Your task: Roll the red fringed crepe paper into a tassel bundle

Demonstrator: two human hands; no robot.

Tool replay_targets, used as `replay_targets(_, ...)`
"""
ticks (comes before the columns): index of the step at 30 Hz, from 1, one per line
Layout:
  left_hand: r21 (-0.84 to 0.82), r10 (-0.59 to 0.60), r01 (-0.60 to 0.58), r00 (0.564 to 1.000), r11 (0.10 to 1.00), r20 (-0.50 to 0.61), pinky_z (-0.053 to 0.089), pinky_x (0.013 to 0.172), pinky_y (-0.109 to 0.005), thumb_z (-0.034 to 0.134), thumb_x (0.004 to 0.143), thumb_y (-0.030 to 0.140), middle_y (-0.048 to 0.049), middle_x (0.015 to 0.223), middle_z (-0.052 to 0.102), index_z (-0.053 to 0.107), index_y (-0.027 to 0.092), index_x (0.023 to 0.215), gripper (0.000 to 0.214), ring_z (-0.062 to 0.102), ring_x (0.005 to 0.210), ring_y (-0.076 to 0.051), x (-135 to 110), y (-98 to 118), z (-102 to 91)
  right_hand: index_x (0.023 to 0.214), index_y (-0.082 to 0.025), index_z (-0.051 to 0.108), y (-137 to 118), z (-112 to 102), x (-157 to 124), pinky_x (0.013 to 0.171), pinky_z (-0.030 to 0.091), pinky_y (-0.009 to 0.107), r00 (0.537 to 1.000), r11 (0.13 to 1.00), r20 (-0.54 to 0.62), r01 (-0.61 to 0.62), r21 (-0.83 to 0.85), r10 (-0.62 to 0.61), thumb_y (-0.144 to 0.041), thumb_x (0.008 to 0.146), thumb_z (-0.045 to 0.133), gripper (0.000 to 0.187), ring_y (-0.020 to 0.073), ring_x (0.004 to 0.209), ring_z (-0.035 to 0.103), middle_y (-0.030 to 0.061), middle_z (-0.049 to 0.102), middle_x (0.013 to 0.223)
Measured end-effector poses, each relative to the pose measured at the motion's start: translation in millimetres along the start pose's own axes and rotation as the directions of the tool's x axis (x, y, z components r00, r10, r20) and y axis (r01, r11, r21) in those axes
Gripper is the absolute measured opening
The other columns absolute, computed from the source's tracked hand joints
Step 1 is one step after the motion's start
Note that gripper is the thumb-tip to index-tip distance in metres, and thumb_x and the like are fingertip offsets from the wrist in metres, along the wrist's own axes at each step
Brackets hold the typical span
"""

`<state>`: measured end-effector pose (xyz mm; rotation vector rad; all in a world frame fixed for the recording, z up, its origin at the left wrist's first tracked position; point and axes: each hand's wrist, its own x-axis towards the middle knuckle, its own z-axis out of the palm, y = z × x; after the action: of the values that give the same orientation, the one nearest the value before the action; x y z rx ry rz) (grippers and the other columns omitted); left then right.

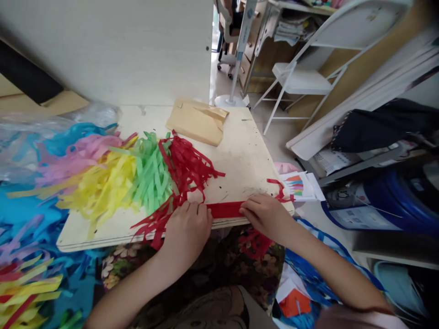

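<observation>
A flat red strip of tissue paper (224, 210) lies along the front edge of the wooden board, stretched between my hands. My left hand (190, 224) is closed over its left end, knuckles up, beside red fringe that spills over the edge. At the right end, my right hand (265, 214) grips the strip with fingers pressed together; more red fringe shows beyond and below it. Just behind my left hand is a heap of red paper fringe (187, 162). Bunches of green fringe (151, 173), yellow fringe (109, 178) and pink fringe (78, 155) spread leftward.
A brown paper envelope (197, 122) lies at the back of the board (240, 151). Blue fringe (20, 205) and clear plastic crowd the left. A printed picture card (302, 185) and a blue drum (401, 201) are at the right. A white folding chair (305, 80) stands behind.
</observation>
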<state>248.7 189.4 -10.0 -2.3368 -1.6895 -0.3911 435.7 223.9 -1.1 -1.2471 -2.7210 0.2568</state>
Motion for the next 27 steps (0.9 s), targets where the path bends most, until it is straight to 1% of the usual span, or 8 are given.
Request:
replay_targets(4, 0.048, -0.029, 0.027, 0.999, 0.998, 0.046, 0.036, 0.046, -0.029, 0.038, 0.074, 0.018, -0.0074, 0.053, 0.052, 0.051, 0.013, 0.056, 0.023, 0.050, 0.053, -0.020, 2.8, 2.2, -2.4, 0.065, -0.014, 0.056, 0.9, -4.1, 1.0, 0.057, 0.032, 0.024, 0.997, 0.996, 0.052, -0.050, -0.068, 0.054, -0.024, 0.079, 0.042, 0.022, 0.0119, 0.058, 0.048, 0.0029, 0.056, 0.061)
replay_targets(8, 0.095, -0.051, 0.042, 0.994, 0.995, 0.092, 0.035, 0.044, -0.028, 0.038, 0.074, 0.018, -0.0083, 0.051, 0.052, 0.052, 0.012, 0.057, 0.023, 0.050, 0.051, -0.020, 6.3, 3.2, -4.1, 0.064, -0.015, 0.055, 4.8, -10.1, 1.8, 0.051, 0.030, 0.022, 0.985, 0.987, 0.106, -0.127, -0.102, 0.138, -0.026, 0.077, 0.045, 0.020, 0.0108, 0.056, 0.049, 0.0019, 0.056, 0.060)
replay_targets(12, 0.128, -0.069, 0.050, 0.987, 0.991, 0.147, 0.037, 0.043, -0.029, 0.038, 0.074, 0.017, -0.0108, 0.057, 0.054, 0.054, 0.009, 0.063, 0.021, 0.052, 0.052, -0.022, 9.6, 5.1, -3.2, 0.060, -0.015, 0.053, 8.4, -11.8, 5.7, 0.046, 0.027, 0.022, 0.969, 0.971, 0.153, -0.165, -0.174, 0.192, -0.030, 0.077, 0.044, 0.024, 0.0111, 0.052, 0.050, 0.0018, 0.057, 0.058)
replay_targets(14, 0.138, -0.067, 0.045, 0.986, 0.989, 0.155, 0.037, 0.042, -0.029, 0.038, 0.074, 0.016, -0.0114, 0.060, 0.054, 0.054, 0.008, 0.064, 0.020, 0.053, 0.053, -0.022, 10.3, 5.8, -2.3, 0.060, -0.015, 0.053, 8.6, -11.3, 8.4, 0.045, 0.027, 0.022, 0.964, 0.965, 0.174, -0.166, -0.201, 0.202, -0.031, 0.077, 0.043, 0.026, 0.0119, 0.052, 0.052, 0.0024, 0.058, 0.058)
replay_targets(20, 0.196, -0.039, 0.014, 0.992, 0.981, 0.123, 0.038, 0.042, -0.028, 0.038, 0.071, 0.010, -0.0124, 0.066, 0.056, 0.055, 0.008, 0.066, 0.018, 0.053, 0.055, -0.021, 10.0, 6.8, -2.1, 0.063, -0.014, 0.058, 6.8, -14.8, 17.0, 0.045, 0.030, 0.023, 0.942, 0.955, 0.264, -0.137, -0.262, 0.208, -0.030, 0.077, 0.043, 0.026, 0.0144, 0.055, 0.056, 0.0050, 0.061, 0.060)
replay_targets(24, 0.175, -0.018, -0.003, 0.992, 0.985, 0.122, 0.038, 0.046, -0.029, 0.034, 0.070, 0.004, -0.0136, 0.071, 0.056, 0.055, 0.008, 0.070, 0.021, 0.053, 0.062, -0.022, 10.4, 7.8, -4.5, 0.065, -0.013, 0.061, 0.9, -24.0, 26.3, 0.044, 0.031, 0.024, 0.927, 0.948, 0.312, -0.113, -0.297, 0.208, -0.028, 0.076, 0.045, 0.024, 0.0165, 0.057, 0.058, 0.0075, 0.063, 0.063)
replay_targets(26, 0.170, 0.037, -0.047, 0.997, 0.984, 0.064, 0.039, 0.051, -0.033, 0.036, 0.072, 0.006, -0.0136, 0.080, 0.057, 0.056, 0.009, 0.078, 0.021, 0.052, 0.069, -0.024, 10.3, 9.4, -4.8, 0.063, -0.013, 0.061, -8.5, -27.3, 30.8, 0.044, 0.032, 0.025, 0.917, 0.928, 0.321, -0.118, -0.352, 0.238, -0.027, 0.075, 0.048, 0.023, 0.0179, 0.056, 0.057, 0.0088, 0.062, 0.061)
replay_targets(27, 0.176, 0.088, -0.089, 0.996, 0.980, 0.016, 0.039, 0.056, -0.034, 0.037, 0.072, 0.006, -0.0127, 0.086, 0.057, 0.055, 0.010, 0.083, 0.022, 0.052, 0.074, -0.025, 9.8, 10.4, -4.5, 0.063, -0.013, 0.061, -15.2, -27.4, 32.2, 0.045, 0.033, 0.026, 0.921, 0.907, 0.292, -0.127, -0.401, 0.258, -0.024, 0.073, 0.049, 0.020, 0.0189, 0.056, 0.057, 0.0098, 0.062, 0.061)
